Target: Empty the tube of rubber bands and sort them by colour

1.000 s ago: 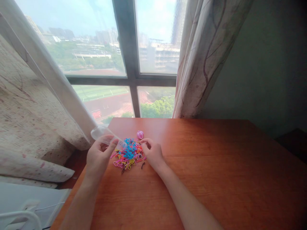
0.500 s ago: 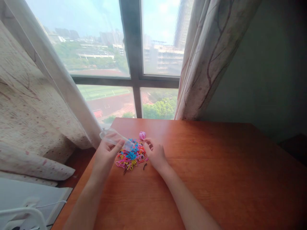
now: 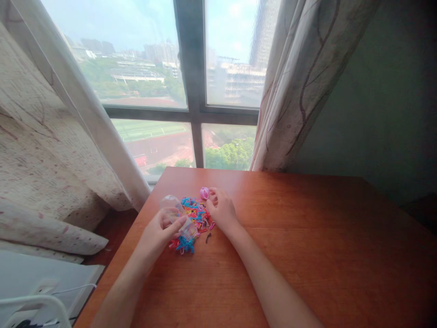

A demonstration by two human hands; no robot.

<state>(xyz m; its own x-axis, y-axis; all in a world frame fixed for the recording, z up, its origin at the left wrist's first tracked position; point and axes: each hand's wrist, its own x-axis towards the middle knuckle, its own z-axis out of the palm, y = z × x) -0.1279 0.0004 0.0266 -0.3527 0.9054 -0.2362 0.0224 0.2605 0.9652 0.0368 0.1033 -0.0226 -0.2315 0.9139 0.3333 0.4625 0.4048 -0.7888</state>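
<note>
My left hand (image 3: 167,227) is closed around a clear plastic bottle (image 3: 170,203), tilted with its lower end over a pile of small colourful elastic bands (image 3: 198,212). Blue and red bands lie spread in front of that end, and a few seem visible through the plastic. My right hand (image 3: 221,209) is at the right edge of the pile, its thumb and fingers curved and apart with nothing seen between them. Just beyond its fingertips sits a round pink cap (image 3: 204,193); whether they touch it I cannot tell.
The brown wooden table (image 3: 290,246) stands against a window (image 3: 225,109). Patterned curtains (image 3: 293,86) hang on both sides. A single dark band (image 3: 208,238) lies off the pile. At the lower left is a white surface with a white tube-shaped frame (image 3: 37,300) and a cable.
The bottle has swung towards me and down at its lower end, and the bands are spread differently, with blue ones now nearer. My right hand has shifted slightly farther along beside the pink cap.
</note>
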